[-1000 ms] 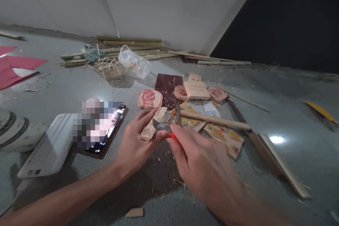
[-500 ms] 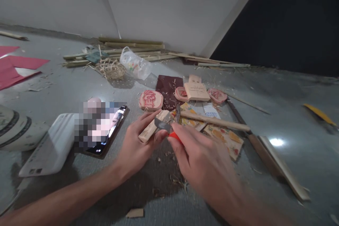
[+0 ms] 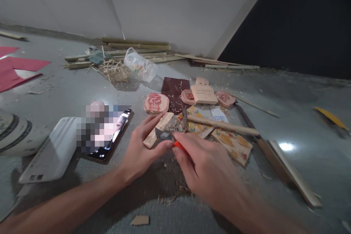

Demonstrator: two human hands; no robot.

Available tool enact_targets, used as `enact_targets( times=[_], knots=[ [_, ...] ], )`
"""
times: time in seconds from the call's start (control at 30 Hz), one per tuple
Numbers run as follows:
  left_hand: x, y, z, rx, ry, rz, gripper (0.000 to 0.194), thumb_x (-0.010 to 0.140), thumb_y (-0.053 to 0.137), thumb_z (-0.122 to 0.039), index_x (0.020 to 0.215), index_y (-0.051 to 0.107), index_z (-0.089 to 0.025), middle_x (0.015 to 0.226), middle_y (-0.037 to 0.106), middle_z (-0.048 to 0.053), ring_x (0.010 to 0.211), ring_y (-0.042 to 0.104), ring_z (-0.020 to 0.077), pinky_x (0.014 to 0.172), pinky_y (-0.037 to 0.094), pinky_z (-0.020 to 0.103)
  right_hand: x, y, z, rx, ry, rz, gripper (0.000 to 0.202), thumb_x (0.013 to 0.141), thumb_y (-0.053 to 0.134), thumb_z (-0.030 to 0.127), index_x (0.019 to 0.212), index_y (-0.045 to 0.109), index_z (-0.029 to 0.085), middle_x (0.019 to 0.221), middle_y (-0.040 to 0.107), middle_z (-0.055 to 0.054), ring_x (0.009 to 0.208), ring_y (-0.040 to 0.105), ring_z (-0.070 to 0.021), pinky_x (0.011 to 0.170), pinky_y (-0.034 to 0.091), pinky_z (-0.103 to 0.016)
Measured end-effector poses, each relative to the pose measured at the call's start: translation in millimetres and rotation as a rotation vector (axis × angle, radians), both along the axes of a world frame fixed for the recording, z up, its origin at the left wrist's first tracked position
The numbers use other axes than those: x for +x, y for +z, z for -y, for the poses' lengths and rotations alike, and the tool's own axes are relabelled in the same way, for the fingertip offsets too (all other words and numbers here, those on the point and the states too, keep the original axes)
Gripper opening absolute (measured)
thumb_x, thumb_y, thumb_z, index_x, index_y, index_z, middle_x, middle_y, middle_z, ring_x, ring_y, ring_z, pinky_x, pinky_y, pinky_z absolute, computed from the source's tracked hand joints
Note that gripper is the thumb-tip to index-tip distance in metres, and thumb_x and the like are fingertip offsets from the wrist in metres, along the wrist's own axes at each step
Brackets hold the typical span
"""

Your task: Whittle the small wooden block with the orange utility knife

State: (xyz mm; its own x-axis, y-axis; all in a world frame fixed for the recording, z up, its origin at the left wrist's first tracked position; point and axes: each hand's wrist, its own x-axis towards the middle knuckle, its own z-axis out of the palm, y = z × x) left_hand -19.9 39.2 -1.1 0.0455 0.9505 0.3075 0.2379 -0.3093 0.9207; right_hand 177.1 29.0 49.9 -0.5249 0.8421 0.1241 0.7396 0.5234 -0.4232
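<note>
My left hand [image 3: 145, 142] is closed around a short piece of wood [image 3: 161, 124], which slants up and to the right. In my right hand [image 3: 203, 157] is a utility knife [image 3: 179, 144] with an orange-red handle. Its grey blade [image 3: 163, 134] lies across the lower part of the wood, and my left thumb tip is beside the handle. Just beyond the hands are wood shavings [image 3: 175, 126] and a hammer [image 3: 219, 122] with a pale wooden handle. Carved wooden blocks with red designs, among them one block [image 3: 156, 103], rest behind.
To my left are a lit phone [image 3: 116, 135], a white power bank [image 3: 52, 150] and a patterned round pot [image 3: 16, 131]. Bamboo sticks [image 3: 137, 45], a plastic cup [image 3: 138, 64] and red paper [image 3: 24, 65] lie farther back. On the right are wooden strips [image 3: 296, 175] and a yellow tool [image 3: 331, 117].
The knife blade has moved down along the wood toward me, baring its upper end. My left hand keeps its hold on the wood.
</note>
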Motion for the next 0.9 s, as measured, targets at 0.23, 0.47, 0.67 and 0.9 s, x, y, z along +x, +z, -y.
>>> enact_targets(
  times=[0.23,0.47,0.67,0.9],
  knots=[
    [5,4.5,3,-0.025,0.027,0.001,0.055,0.093,0.074,-0.045,0.144,0.066,-0.026,0.144,0.067,0.01,0.134,0.062,0.0316,0.112,0.052,0.047,-3,3.4,3,0.058,-0.086,0.054,0.03,0.11,0.041,0.037,0.096,0.062,0.022,0.084,0.069,-0.003,0.071,0.063,-0.0182,0.064,0.033,-0.031],
    [9,-1.2,5,-0.008,0.064,0.015,0.047,0.095,0.072,-0.042,0.14,0.068,-0.025,0.141,0.069,0.01,0.133,0.063,0.0292,0.113,0.052,0.047,-2,0.7,2,0.167,-0.136,0.096,0.026,0.11,0.042,0.035,0.11,0.064,0.022,0.085,0.071,-0.004,0.07,0.063,-0.0187,0.061,0.03,-0.031],
    [4,-4.0,3,-0.032,0.026,0.027,0.057,0.091,0.075,-0.044,0.144,0.066,-0.026,0.143,0.069,0.01,0.134,0.062,0.0308,0.115,0.05,0.049,1,9.2,-1,-0.028,-0.017,0.06,0.028,0.11,0.04,0.037,0.095,0.06,0.023,0.08,0.067,-0.001,0.07,0.06,-0.0171,0.064,0.033,-0.031],
    [6,2.1,3,-0.039,0.012,0.019,0.056,0.092,0.073,-0.049,0.142,0.068,-0.023,0.144,0.067,0.012,0.139,0.059,0.0333,0.116,0.049,0.05,2,15.2,1,0.0,-0.075,0.111,0.029,0.109,0.042,0.038,0.088,0.058,0.024,0.073,0.065,0.0,0.065,0.058,-0.0174,0.061,0.03,-0.032]
  ],
)
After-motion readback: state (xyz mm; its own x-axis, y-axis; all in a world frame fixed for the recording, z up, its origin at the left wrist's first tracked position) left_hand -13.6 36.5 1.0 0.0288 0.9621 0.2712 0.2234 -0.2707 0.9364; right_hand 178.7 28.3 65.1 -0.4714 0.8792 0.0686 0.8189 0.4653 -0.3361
